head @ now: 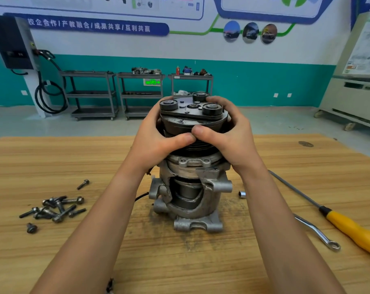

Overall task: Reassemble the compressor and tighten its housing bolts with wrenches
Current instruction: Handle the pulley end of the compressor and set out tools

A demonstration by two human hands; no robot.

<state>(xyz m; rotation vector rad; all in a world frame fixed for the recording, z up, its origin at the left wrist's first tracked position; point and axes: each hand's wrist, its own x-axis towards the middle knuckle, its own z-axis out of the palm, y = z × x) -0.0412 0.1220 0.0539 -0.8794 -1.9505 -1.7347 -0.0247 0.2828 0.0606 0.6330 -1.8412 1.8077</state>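
Seating the pulley assembly [191, 126] onto the upright compressor [190, 200] on the table [52, 251], both hands [158, 136] [228, 134] grip it; next, fit the loose bolts [54, 209].

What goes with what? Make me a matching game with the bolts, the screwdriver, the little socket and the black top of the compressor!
1 bolts
2 screwdriver
3 socket
4 clutch pulley

A yellow handle
B gripped by the left hand and right hand
C piled on the table, left of the compressor
D alone, just right of the compressor

Pairs: 1-C, 2-A, 3-D, 4-B
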